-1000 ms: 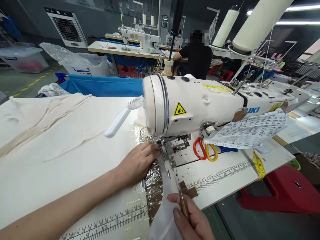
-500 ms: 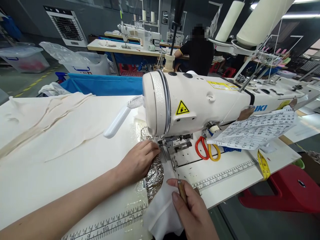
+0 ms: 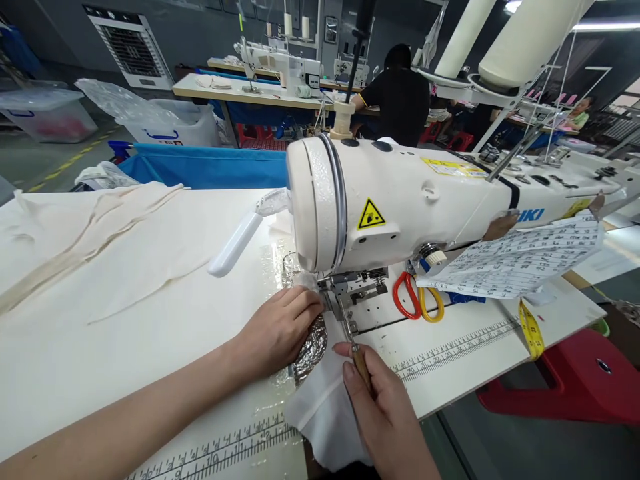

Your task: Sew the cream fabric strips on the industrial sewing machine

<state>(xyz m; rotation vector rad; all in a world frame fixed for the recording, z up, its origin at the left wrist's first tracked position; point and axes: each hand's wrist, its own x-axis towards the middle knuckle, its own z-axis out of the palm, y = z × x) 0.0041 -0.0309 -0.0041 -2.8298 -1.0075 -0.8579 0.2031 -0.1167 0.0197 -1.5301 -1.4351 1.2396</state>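
A white sewing machine [image 3: 400, 193] stands over the table, its presser foot [image 3: 334, 288] on a strip of white fabric [image 3: 333, 393]. The fabric runs toward me and droops over the table's front edge. My left hand [image 3: 280, 327] has its fingers curled together at the fabric, just left of the presser foot; the fingertips are partly hidden. Beneath that hand shows a shiny, crinkled foil-like patch [image 3: 311, 350]. In my right hand [image 3: 375, 400] is an awl [image 3: 361, 367] with a wooden handle, its thin metal tip pointing at the fabric by the foot.
Scissors [image 3: 407, 297] with red and yellow handles lie right of the needle area. Beyond them are a written sheet [image 3: 520, 260] and a yellow tape measure [image 3: 531, 330]. Cream fabric [image 3: 100, 227] covers the table's left. A red stool [image 3: 565, 380] stands at right; a person [image 3: 397, 100] sits behind.
The white fabric has shifted a little away from me under the foot. The awl tip has moved slightly up and left, nearer the foot. My left hand stays almost in place.
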